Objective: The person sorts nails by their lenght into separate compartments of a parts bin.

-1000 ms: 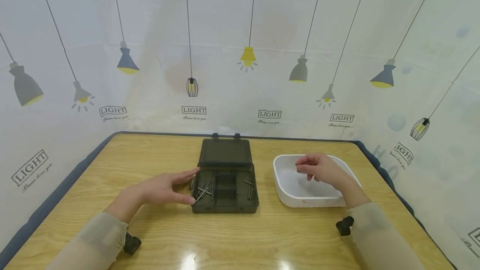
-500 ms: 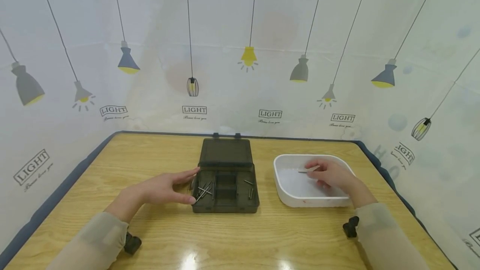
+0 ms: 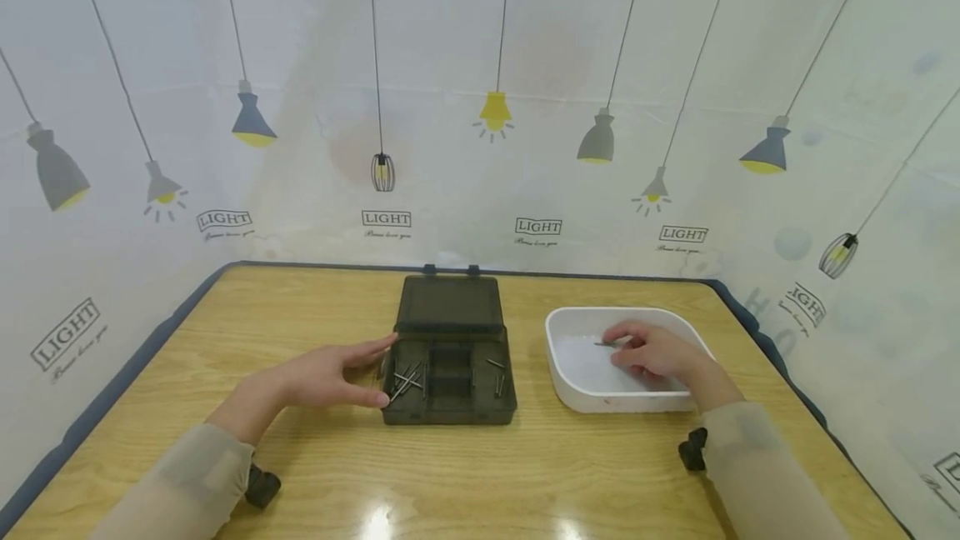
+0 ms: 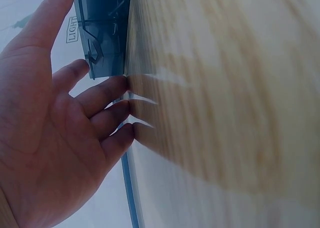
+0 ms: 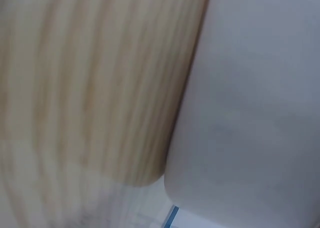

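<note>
A dark translucent plastic box (image 3: 450,413) lies on the table with its lid (image 3: 450,300) folded back. Several thin metal rods (image 3: 406,382) are in its left compartment, and a few shorter ones (image 3: 498,386) are on the right. My left hand (image 3: 322,377) spans the box's left side, thumb at the near corner and index finger farther back. In the left wrist view that hand (image 4: 55,123) has extended fingers beside the box (image 4: 102,42). My right hand (image 3: 648,354) reaches into a white tray (image 3: 585,401) and pinches a thin metal rod (image 3: 603,344). Its fingertips are partly hidden.
The wooden table (image 3: 315,473) ends in a dark blue edge (image 3: 600,277) before a curtain (image 3: 450,40) printed with lamps. In the right wrist view the tray's outer wall (image 5: 245,107) fills the right side, with the hand out of sight.
My right hand has lowered into the white tray, and a thin metal rod now shows at its fingertips. My left hand has stayed at the box's left side.
</note>
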A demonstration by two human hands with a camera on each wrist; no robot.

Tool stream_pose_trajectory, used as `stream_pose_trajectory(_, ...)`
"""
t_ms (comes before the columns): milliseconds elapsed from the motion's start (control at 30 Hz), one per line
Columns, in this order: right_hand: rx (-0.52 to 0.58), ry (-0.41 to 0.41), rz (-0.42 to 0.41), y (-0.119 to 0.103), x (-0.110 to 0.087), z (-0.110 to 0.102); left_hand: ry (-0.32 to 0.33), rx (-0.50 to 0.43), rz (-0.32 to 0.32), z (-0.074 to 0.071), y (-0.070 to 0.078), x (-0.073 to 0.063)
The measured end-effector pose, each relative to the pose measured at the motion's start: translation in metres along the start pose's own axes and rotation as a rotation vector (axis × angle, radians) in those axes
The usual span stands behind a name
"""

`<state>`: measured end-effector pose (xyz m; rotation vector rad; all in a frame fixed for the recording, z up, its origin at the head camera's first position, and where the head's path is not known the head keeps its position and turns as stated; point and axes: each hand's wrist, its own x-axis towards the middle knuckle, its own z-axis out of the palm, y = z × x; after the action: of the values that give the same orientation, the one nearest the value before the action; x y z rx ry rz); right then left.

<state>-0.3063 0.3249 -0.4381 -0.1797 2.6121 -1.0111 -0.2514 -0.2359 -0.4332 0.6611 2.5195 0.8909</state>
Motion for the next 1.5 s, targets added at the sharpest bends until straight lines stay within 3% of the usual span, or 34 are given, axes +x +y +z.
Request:
stream_pose_trajectory(900, -0.047, 0.009, 0.068, -0.0027, 0.0013, 0.001, -0.003, -0.009, 0.014, -0.0005, 0.0011, -0.0023)
stream_pose_trajectory(1500, -0.108, 0.005, 0.014, -0.0005, 0.0, 0.0022, -0.006, -0.014, 0.02, -0.0006, -0.0007, -0.0008)
